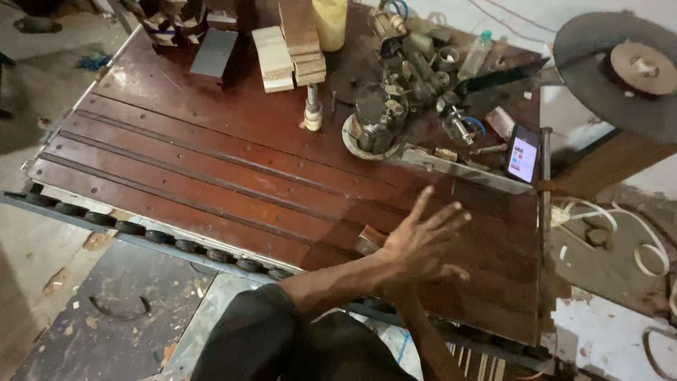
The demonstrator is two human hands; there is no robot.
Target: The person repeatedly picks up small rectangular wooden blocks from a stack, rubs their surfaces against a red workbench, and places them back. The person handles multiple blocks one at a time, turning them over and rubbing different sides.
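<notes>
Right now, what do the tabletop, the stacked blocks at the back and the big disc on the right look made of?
Tabletop: seemingly wood planks with glossy red-brown varnish; grooves, screw heads and reflections show.
Stacked blocks: pale, unfinished wood, with matte raw faces.
Disc: dark grey, dull, possibly abrasive or metal; its tan hub looks like wood or fibreboard. Hard to say.
Left hand, open, hovers above the tabletop.

Desk (211, 169): left and centre of frame lay open, grooved boards bare. Upper frame blocked by wood blocks (285, 46), motor and fittings (395, 106). Phone (522, 154) at right edge; small block (369, 240) beside the spread hand (423, 243).
</notes>
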